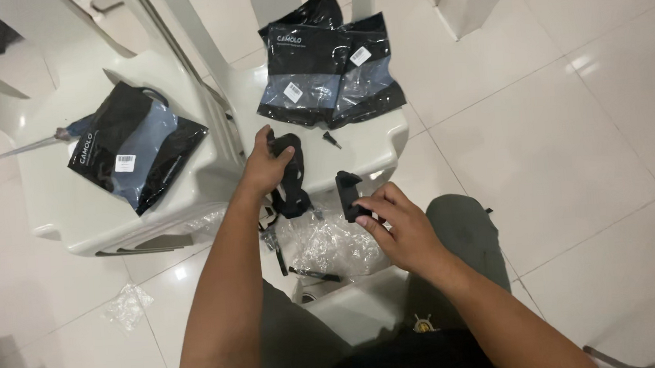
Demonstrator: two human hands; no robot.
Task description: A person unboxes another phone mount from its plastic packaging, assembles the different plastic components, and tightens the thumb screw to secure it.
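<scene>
Black strap mount (290, 180) gripped in left hand (265, 165), fingers curled tight, just below two black pkgs (327, 65) on white plastic chair (386, 145); right hand (401, 229) pinches small black clip (348, 195) nr clear wrap (332, 245).

Left hand (267, 165) reaching forward, grip closed — right hand (400, 229) nearer, fingers pinched.

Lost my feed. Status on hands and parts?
Left hand gripping black strap mount. Right hand holding black clip. Clear wrapper underneath, nothing blocking.
</scene>
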